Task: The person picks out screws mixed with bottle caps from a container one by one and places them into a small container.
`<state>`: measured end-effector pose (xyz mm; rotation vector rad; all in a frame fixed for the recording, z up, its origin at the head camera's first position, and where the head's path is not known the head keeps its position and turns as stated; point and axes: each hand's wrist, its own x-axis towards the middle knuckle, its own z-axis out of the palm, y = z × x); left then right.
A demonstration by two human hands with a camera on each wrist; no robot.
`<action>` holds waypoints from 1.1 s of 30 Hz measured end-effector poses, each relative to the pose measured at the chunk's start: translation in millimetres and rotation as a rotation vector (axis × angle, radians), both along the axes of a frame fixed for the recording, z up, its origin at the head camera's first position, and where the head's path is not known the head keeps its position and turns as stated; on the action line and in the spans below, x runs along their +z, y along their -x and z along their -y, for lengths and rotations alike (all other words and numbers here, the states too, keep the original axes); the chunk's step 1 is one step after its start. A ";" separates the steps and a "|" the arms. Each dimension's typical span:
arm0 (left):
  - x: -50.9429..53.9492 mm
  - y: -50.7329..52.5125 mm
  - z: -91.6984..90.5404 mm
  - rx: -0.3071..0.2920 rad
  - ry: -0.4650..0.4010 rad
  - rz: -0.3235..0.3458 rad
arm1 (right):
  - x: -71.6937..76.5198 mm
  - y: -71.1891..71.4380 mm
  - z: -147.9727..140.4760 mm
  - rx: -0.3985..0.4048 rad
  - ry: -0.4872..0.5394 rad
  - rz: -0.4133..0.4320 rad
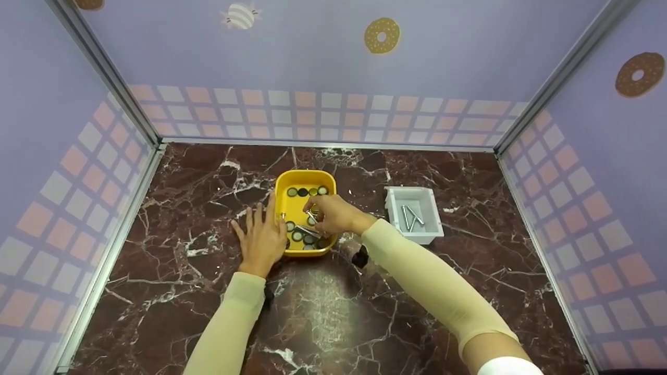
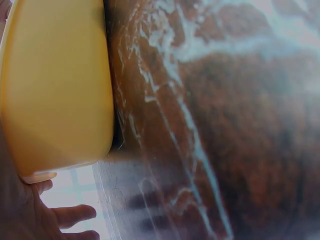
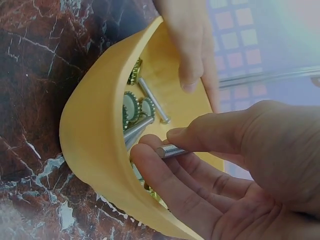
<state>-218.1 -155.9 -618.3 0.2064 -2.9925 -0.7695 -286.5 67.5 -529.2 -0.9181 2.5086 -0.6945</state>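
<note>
My right hand is over the yellow box, pinching a metal bolt between thumb and fingers. Its threaded end points out of the grasp. My left hand holds the box's left wall, the thumb inside the rim and the other fingers spread along the outside. Inside the box lie several bottle caps, some at the far end and more at the near end. Another bolt leans in the box, and a further bolt lies near the caps.
To the right stands a pale grey bin with several bolts in it. Both containers sit on a dark red marbled surface. Purple patterned panels enclose the back and sides.
</note>
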 end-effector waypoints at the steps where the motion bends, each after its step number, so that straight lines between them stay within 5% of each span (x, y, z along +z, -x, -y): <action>1: -0.1 -0.1 0.0 0.000 0.001 0.001 | 1.1 -1.1 -1.5 -0.005 0.011 0.009; 10: -3.7 -1.4 0.9 -0.009 -0.007 -0.001 | 4.3 -11.3 -16.6 -0.079 0.086 0.073; 22: -0.2 -3.5 3.8 0.004 -0.003 -0.003 | 8.9 -14.9 -46.9 -0.068 0.171 0.027; 33: 1.4 -0.8 0.7 -0.007 0.006 -0.002 | 5.5 -15.7 -70.2 -0.148 0.173 0.018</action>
